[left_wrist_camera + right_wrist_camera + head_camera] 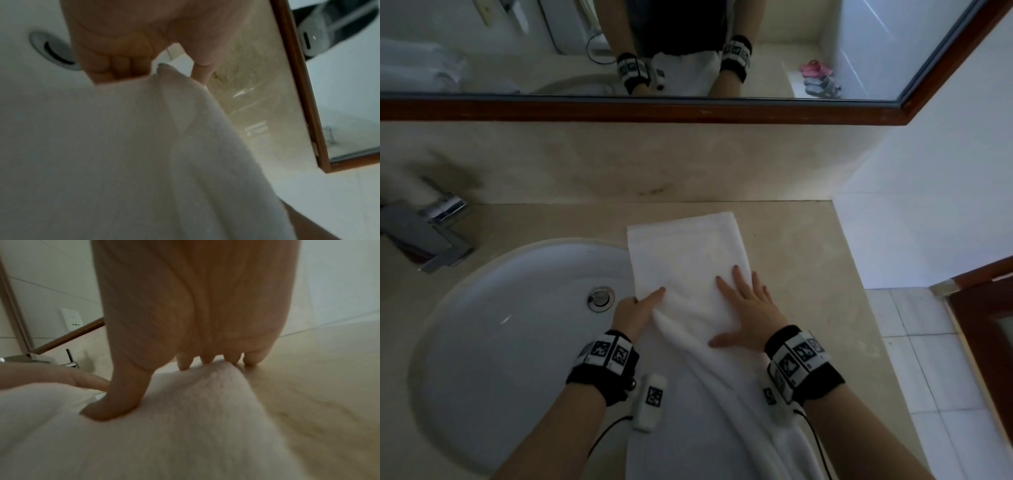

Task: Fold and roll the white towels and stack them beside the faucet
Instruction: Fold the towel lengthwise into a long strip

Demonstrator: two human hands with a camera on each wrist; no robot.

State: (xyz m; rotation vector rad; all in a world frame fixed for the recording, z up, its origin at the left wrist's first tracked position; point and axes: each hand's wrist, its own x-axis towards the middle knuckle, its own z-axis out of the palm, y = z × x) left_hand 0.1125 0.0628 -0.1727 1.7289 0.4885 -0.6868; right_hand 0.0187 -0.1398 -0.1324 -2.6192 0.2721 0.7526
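A white towel (688, 253), folded into a long strip, lies on the beige counter (808, 257) to the right of the sink (500, 325). Its near end hangs over the front edge toward me. My left hand (640, 308) is at the strip's left edge over the basin rim, index finger stretched onto the cloth. In the left wrist view the other fingers (121, 68) curl and a raised fold of the towel (123, 146) is pinched there. My right hand (748, 308) lies flat on the towel (185, 426), fingers spread. The chrome faucet (438, 226) stands at the far left.
A drain (601, 298) sits in the basin just left of my left hand. A wood-framed mirror (722, 113) runs above the beige backsplash. Blurred white shapes lie behind the faucet. The counter ends at the right above tiled floor (928, 359) and a brown door frame (989, 308).
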